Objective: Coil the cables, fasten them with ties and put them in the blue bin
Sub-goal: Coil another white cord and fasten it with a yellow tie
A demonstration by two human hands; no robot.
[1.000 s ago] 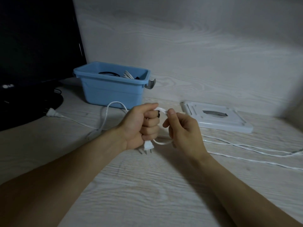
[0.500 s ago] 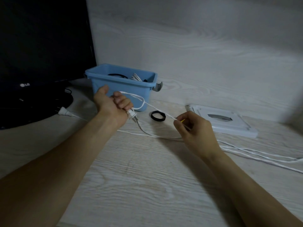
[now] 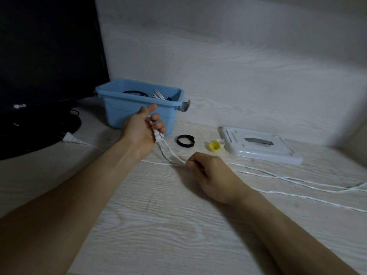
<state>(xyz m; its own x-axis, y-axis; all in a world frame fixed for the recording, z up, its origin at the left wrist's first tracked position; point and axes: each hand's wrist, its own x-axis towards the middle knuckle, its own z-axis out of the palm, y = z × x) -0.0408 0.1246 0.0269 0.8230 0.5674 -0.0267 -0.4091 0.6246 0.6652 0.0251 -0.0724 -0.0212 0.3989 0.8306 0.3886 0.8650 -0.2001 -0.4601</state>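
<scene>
Two bare forearms, no sleeves; left hand (image 3: 144, 128), right hand (image 3: 210, 173)

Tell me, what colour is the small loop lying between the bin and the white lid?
Black; the tie loop shows clearly in the head view.

Much stays hidden in my grip

My right hand (image 3: 210, 173) covers where I pinch the white cable (image 3: 297, 180), which runs off the right edge; the blue bin (image 3: 127, 110) shows only dim, tangled contents; my left hand (image 3: 142, 130) hides the plug's end.
</scene>
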